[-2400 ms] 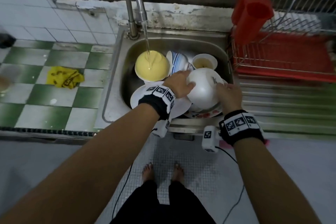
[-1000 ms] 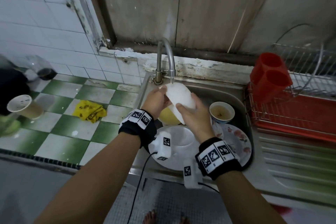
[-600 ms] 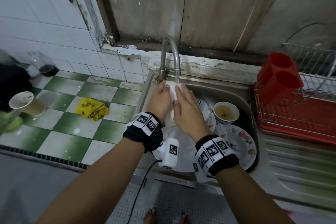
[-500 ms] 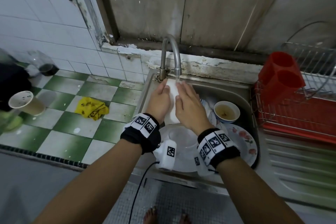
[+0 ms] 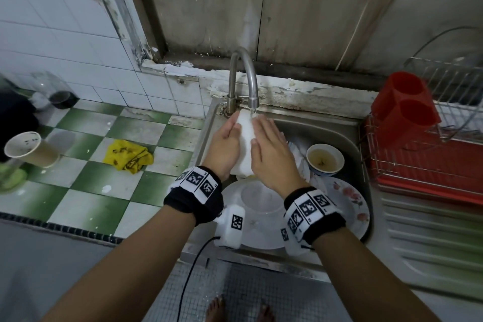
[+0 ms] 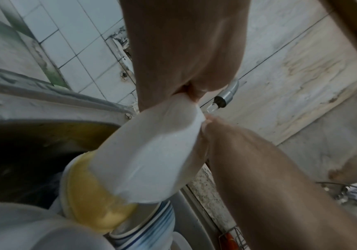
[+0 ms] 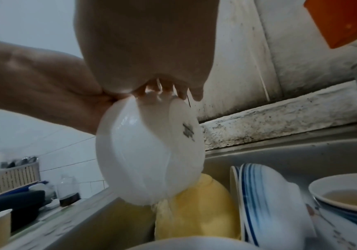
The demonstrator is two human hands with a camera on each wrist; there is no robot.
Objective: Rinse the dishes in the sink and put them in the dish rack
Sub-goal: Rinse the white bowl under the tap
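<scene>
The left hand (image 5: 225,144) and right hand (image 5: 271,151) are pressed flat on a white bowl (image 5: 245,138) held on edge under the running tap (image 5: 243,81). Rinsing is judged under way; next, carriage toward the dish rack (image 5: 428,165) at 3 o'clock is called for.

No legible text; only a blurred dark mark on the white bowl (image 7: 150,152).

White bowl (image 6: 152,152), tilted on edge, pressed between two hands: left hand (image 6: 184,47) flat against its upper side, right hand (image 6: 258,160) flat against its lower right side, fingertips at the rim. Faucet spout (image 6: 226,93) just beyond the rim, water running. Yellow bowl (image 6: 92,199) below, overturned in the sink (image 6: 45,108); blue-striped dish (image 6: 152,225) beside it.
</scene>
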